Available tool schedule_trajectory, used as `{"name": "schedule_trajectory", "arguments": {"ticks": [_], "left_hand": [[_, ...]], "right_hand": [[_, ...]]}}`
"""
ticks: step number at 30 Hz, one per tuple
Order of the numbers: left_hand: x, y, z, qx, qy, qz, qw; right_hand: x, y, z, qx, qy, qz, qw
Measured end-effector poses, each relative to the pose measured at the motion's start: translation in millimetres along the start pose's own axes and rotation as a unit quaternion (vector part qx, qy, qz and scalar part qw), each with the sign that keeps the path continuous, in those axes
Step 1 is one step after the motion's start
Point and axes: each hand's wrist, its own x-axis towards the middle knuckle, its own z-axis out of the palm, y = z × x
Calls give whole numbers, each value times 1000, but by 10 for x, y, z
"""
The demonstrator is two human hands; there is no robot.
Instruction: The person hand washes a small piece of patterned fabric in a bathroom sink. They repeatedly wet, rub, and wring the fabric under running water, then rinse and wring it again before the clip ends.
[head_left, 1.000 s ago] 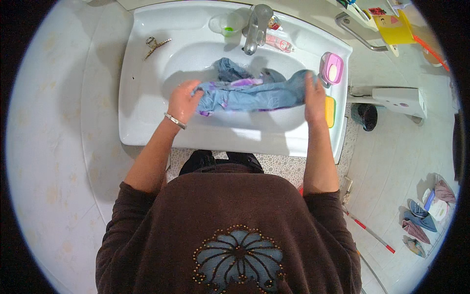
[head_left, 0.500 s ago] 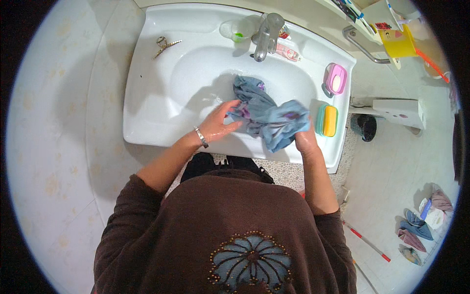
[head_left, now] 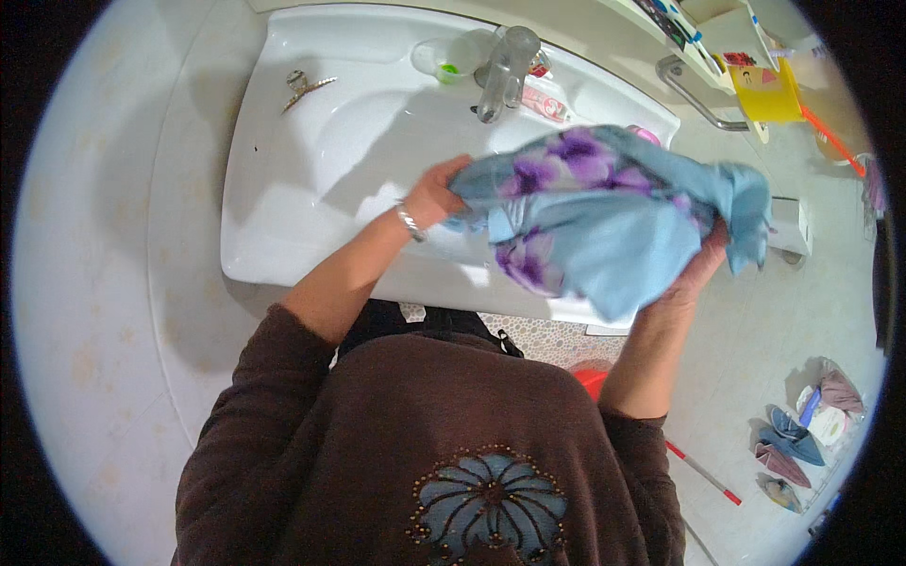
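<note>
A light blue cloth with purple flowers point(head_left: 604, 217) stretches between my two hands above the right half of the white washbasin point(head_left: 247, 226). My left hand point(head_left: 441, 193), a metal bracelet at its wrist, grips the cloth's left end. Part of my right hand point(head_left: 696, 269) shows beneath the right end, closed round it, with some fingers hidden by the fabric. The cloth looks damp and is blurred by motion at its right end. Behind it stands the grey metal faucet point(head_left: 510, 71).
A hair claw clip point(head_left: 307, 90) lies on the basin's left ledge. Near the faucet are a clear cup point(head_left: 451, 61) and a pink-and-white tube point(head_left: 545, 104). A shelf and metal bar point(head_left: 694, 99) are at upper right. Several folded cloths point(head_left: 793, 436) hang or lie at right.
The bunched cloth has been lifted from the basin and spread wide. My right hand has moved out to the right and now covers the soap dishes' area with the cloth.
</note>
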Motion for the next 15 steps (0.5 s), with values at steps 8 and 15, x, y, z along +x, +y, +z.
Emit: {"name": "schedule_trajectory", "arguments": {"ticks": [8, 15], "left_hand": [[-225, 433, -512, 145, 126, -91, 977], [-348, 758, -382, 190, 11, -61, 980]], "right_hand": [[220, 1225, -615, -785, -91, 129, 598], [30, 1759, 35, -665, -311, -175, 655]]}}
